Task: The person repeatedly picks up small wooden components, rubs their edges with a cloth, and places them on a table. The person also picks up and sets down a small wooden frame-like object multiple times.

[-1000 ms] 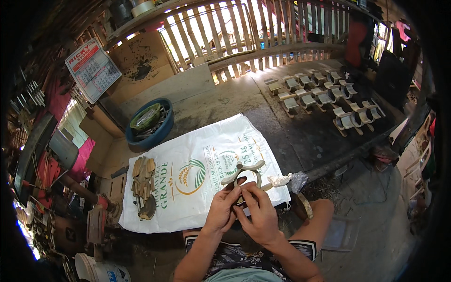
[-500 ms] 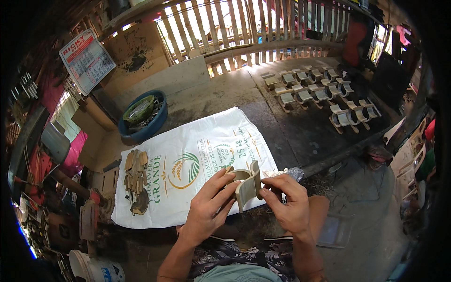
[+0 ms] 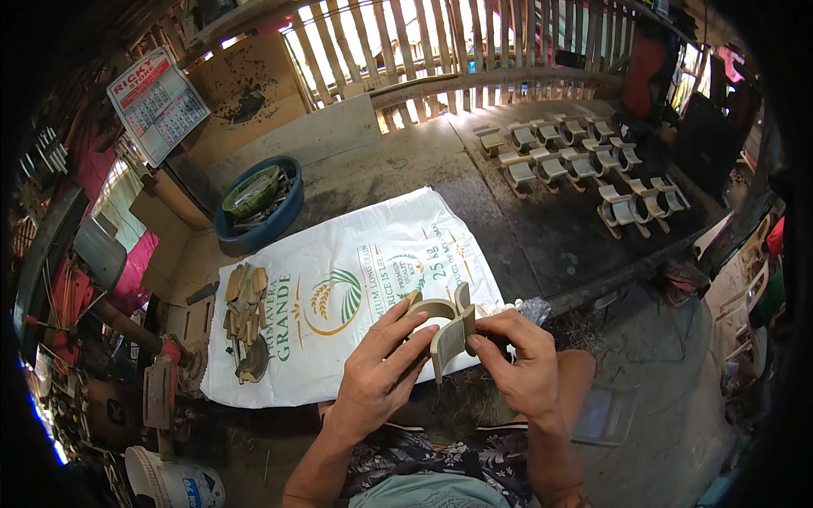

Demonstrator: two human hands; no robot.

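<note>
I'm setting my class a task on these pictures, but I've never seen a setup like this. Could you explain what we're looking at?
There is no machine here: a person is working with two bare hands. The camera sits on their head, looking down, so their left is the picture's left. Its wide lens bends straight edges and leaves a dark rim.

The left hand holds a pale curved piece. The right hand has its fingertips at the piece's right edge; whether they grip it is hard to tell.

In front lies a white sack with a pile of strips at its left end. Beyond, on the table, are a blue basin holding a green bowl and, farther right, rows of curved pieces.
</note>
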